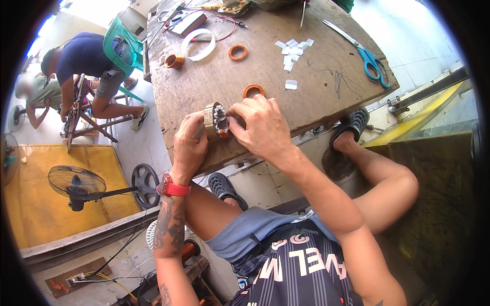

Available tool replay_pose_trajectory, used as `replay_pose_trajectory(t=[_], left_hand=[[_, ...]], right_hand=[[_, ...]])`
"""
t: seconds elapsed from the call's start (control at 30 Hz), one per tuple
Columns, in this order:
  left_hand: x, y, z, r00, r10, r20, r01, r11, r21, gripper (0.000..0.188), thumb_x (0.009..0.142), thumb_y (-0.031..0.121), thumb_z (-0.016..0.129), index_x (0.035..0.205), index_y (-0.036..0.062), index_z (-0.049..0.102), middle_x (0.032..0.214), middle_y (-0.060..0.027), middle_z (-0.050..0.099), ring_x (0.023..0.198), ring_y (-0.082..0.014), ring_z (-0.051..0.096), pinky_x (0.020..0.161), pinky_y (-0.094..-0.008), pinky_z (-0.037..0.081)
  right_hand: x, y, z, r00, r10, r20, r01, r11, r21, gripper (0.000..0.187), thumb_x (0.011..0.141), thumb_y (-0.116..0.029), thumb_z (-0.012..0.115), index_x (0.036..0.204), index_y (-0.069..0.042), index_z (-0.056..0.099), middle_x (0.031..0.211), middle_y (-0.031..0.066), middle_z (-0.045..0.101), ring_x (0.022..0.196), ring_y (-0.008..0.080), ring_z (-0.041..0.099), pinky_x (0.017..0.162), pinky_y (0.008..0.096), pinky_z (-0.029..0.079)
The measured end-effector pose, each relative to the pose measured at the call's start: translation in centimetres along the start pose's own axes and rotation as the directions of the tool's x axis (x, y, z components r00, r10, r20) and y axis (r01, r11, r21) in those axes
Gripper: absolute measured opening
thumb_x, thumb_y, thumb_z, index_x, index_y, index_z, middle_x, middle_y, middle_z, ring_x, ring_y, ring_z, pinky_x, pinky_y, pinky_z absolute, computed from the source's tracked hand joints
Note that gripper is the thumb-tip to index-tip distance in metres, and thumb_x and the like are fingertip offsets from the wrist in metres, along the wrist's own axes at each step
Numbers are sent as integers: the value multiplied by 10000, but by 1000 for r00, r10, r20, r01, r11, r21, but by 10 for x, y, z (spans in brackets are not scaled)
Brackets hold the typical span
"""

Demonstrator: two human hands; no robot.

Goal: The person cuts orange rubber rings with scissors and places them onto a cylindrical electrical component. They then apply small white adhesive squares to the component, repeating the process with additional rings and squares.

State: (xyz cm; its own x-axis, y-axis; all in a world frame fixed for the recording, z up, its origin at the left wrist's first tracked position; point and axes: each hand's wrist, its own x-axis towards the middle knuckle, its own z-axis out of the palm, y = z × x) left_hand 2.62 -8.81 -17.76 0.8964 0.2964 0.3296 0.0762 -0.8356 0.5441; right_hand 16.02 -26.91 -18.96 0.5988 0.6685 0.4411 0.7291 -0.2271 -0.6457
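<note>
A motor stator point(209, 122), a laminated metal ring with white slot liners inside, is tilted up at the near edge of the wooden table point(326, 102). My left hand point(190, 143) is closed round its outer side. At its open face, my right hand point(263, 125) has thumb and fingers bent together, touching the slots; what they pinch is hidden. A bit of copper-orange winding shows at the stator's lower edge. Just beyond my right knuckles lies an orange copper coil point(253, 86). A single white liner piece point(291, 84) rests farther right.
Farther back are several small white pieces point(292, 51), another copper coil point(231, 53), a copper-wound spool point(174, 61), a white ring point(204, 54) and a boxy meter point(190, 23) with leads. Blue-handled scissors point(368, 58) lie right. A fan point(76, 183) and a bending person point(84, 56) are left.
</note>
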Motion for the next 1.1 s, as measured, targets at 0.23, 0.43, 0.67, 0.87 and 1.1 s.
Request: replay_pose_trajectory(t=[0.23,0.43,0.67,0.87,1.1], left_hand=[[0,-1,2,992,-20,-124,13,999,-53,268,976,-42,638,1236,5,681,1205,-129,740,1139,-289,699,1030,-373,519],[3,-6,-25,964,-248,-94,238,966,-105,204,1021,157,723,1211,85,715,1046,-50,765,1087,-243,643,990,-397,467],[18,-7,-24,993,-30,110,19,994,105,366,926,205,732,1274,93,751,1360,-96,708,1313,-284,611,1174,-408,386],[25,-15,-12,957,-231,174,250,963,-96,437,850,277,828,1240,93,763,1248,-124,716,1279,-300,602,1129,-422,439],[28,-10,-11,964,-179,197,194,979,-57,450,838,290,829,1240,99,768,1270,-135,703,1265,-312,602,1130,-438,447]], right_hand=[[0,-5,4,1000,-7,-10,6,999,-43,180,941,-272,745,1029,-120,786,998,53,754,1031,257,655,962,427,445],[-2,-3,7,999,-35,-17,33,997,-73,190,948,-289,745,1063,-145,793,1028,30,752,1069,230,639,989,413,421],[-4,-3,8,998,-47,-31,44,994,-97,195,953,-299,735,1065,-147,787,1018,25,745,1063,229,639,981,415,416],[-3,-3,9,998,-44,-40,40,996,-80,191,936,-283,742,1049,-136,788,1020,35,752,1049,241,651,972,427,433],[33,-2,-10,937,47,346,-23,997,-71,305,884,-322,772,1072,-84,795,1073,124,770,1111,310,680,1027,471,447]])
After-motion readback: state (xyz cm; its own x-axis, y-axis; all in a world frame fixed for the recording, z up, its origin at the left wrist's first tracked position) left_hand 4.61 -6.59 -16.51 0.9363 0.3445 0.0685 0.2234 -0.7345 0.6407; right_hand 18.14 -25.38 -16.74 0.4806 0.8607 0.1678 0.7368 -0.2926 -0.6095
